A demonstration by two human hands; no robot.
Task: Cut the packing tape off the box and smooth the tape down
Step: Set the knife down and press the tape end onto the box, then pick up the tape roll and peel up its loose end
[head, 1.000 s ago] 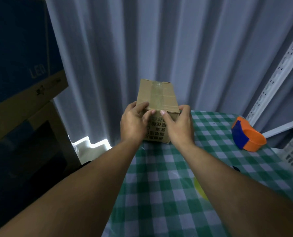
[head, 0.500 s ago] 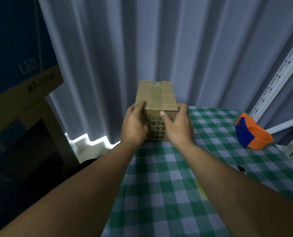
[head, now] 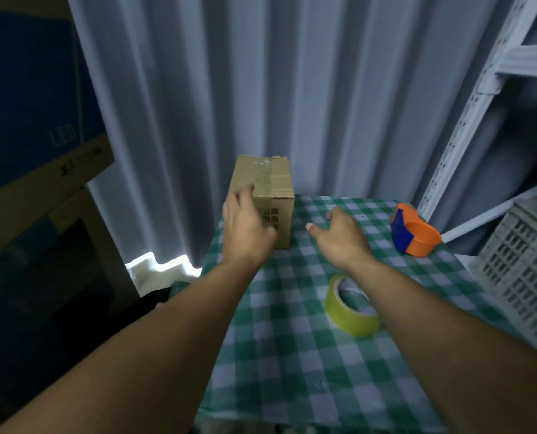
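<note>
Checked counter (head: 292, 355) holds box (head: 276, 183) at its edge; left hand (head: 245, 227), right hand (head: 342, 236) both loose, empty; a nudge could topple it

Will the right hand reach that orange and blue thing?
Probably yes: the open right hand hovers over the green checked tablecloth, with only bare cloth between it and the orange and blue plastic tape dispenser.

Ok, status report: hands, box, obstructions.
Left hand open, at the box front; contact unclear. Right hand open, beside it. Box upright, taped on top. Tape roll under right forearm, not blocking.
</note>
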